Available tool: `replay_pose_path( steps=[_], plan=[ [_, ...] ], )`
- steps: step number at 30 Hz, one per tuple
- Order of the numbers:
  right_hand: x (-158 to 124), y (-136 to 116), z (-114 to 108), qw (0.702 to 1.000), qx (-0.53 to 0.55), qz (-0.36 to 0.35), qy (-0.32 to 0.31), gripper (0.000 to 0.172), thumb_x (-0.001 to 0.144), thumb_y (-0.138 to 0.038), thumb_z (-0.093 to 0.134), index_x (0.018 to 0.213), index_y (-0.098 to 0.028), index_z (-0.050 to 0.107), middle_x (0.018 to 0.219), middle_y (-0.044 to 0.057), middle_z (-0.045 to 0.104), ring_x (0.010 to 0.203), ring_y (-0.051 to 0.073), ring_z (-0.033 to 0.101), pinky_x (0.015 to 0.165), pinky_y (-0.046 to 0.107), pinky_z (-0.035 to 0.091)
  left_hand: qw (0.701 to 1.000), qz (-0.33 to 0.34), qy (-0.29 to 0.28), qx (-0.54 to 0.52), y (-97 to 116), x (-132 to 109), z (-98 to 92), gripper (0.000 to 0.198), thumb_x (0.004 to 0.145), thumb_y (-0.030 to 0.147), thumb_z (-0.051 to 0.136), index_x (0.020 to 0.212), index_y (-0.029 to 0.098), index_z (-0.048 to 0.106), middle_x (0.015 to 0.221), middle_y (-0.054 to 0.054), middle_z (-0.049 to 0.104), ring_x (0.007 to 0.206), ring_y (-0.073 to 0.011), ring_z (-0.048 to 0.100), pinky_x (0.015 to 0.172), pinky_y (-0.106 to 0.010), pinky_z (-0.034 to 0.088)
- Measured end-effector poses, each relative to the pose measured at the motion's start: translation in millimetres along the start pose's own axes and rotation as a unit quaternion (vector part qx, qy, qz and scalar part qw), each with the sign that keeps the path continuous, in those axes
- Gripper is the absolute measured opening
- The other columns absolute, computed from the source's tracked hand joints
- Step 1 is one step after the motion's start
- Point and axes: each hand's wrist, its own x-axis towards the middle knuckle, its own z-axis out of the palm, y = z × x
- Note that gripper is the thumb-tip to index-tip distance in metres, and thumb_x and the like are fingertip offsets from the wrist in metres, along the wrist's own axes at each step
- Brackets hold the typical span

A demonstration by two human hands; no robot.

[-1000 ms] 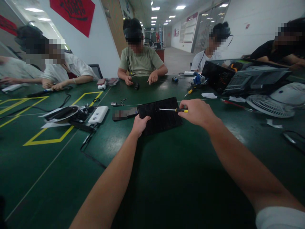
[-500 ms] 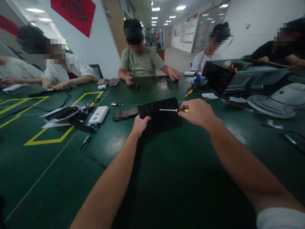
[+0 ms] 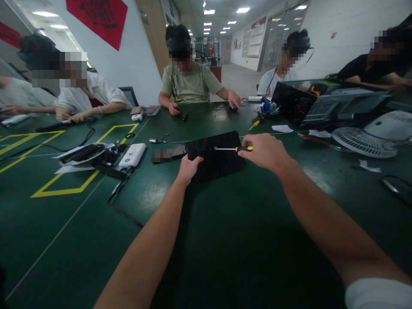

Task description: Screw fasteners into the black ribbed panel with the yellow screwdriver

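Note:
My left hand (image 3: 189, 168) grips the left edge of a flat black rectangular panel (image 3: 222, 165), thumb on top and the other fingers hidden beneath. The panel lies tilted over the green table, its surface too dark to make out in detail. In my right hand (image 3: 265, 150) is a screwdriver (image 3: 243, 149) with a yellow and black handle, pinched between thumb and fingers. Its thin metal shaft points left across the panel, with the tip over the panel's upper middle; whether it touches cannot be told. A dark flat device (image 3: 167, 153) lies just left of the panel.
A white power bank (image 3: 132, 155) and a jumble of black parts lie left. Small metal pieces (image 3: 156, 140) sit beyond the panel. Rightward are another screwdriver (image 3: 255, 125), a white fan (image 3: 360, 139) and an opened computer case (image 3: 347, 109). Several people sit around the table.
The view has shifted very slightly. My right hand and the screwdriver have edged a little left over the panel; my left hand keeps its grip.

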Motion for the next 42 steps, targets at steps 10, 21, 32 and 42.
replay_pose_path(
  steps=[10,21,32,42],
  plan=[
    [0.2,-0.6,-1.5,1.000,-0.001,0.001,-0.006,0.026,0.093,-0.047,0.071,0.104,-0.026,0.081,0.103,0.012,0.079,0.096,0.033,0.071,0.075,0.041,0.047,1.000,-0.003,-0.004,0.010,-3.0,1.8,-2.1,0.033,0.062,0.034,0.082,0.089,0.018,0.073,0.088,-0.006,0.076,0.084,-0.0260,0.072,0.083,-0.040,0.057],
    [1.1,2.1,-1.2,1.000,0.000,0.008,0.000,0.030,0.093,-0.050,0.069,0.106,-0.026,0.083,0.104,0.012,0.080,0.098,0.035,0.072,0.076,0.043,0.048,1.000,-0.006,0.006,0.005,-1.0,1.3,0.2,0.033,0.058,0.034,0.081,0.086,0.018,0.073,0.085,-0.005,0.076,0.082,-0.0248,0.070,0.078,-0.037,0.055],
    [0.9,1.5,-1.1,1.000,-0.013,0.009,-0.013,0.040,0.097,-0.056,0.061,0.109,-0.026,0.084,0.104,0.015,0.080,0.096,0.035,0.072,0.078,0.046,0.051,1.000,-0.007,0.005,0.014,-2.3,2.5,-1.8,0.034,0.060,0.034,0.082,0.089,0.018,0.073,0.089,-0.006,0.077,0.086,-0.0266,0.072,0.086,-0.041,0.058],
    [2.5,3.2,-0.1,0.999,-0.007,0.004,-0.040,0.047,0.102,-0.058,0.051,0.105,-0.022,0.081,0.102,0.016,0.079,0.094,0.035,0.071,0.075,0.045,0.050,1.000,-0.003,-0.001,0.011,-2.1,1.4,-1.5,0.032,0.061,0.033,0.081,0.088,0.018,0.073,0.087,-0.006,0.077,0.087,-0.0275,0.073,0.085,-0.040,0.059]
  ],
)
